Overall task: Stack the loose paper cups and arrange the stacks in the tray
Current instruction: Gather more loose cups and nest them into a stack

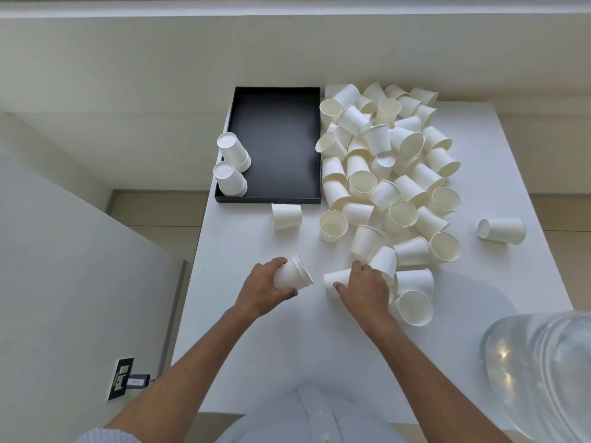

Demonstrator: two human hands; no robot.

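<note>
Far off to the left of the fingers, a wall socket [121, 378] with a plug in it. On the white counter [256, 346], beyond the left hand [265, 290], sits the black tray [278, 135], and two short stacks of upturned cups [232, 169] stand in its left edge. A single cup [287, 216] lies on its side just in front of the tray. The left hand's fingers curl round a small nested stack [292, 274], rims pointing right toward the other hand. The right hand [363, 287] grips a lying cup [335, 281], thumb pressed on its near side, fingers wrapped over the top. Past those fingers and to their right spreads the loose pile of cups [387, 174] (some upright, most tipped over). One stray cup [502, 230] lies well apart to the right. A clear water bottle [540, 372] bulges at the near right corner.
</note>
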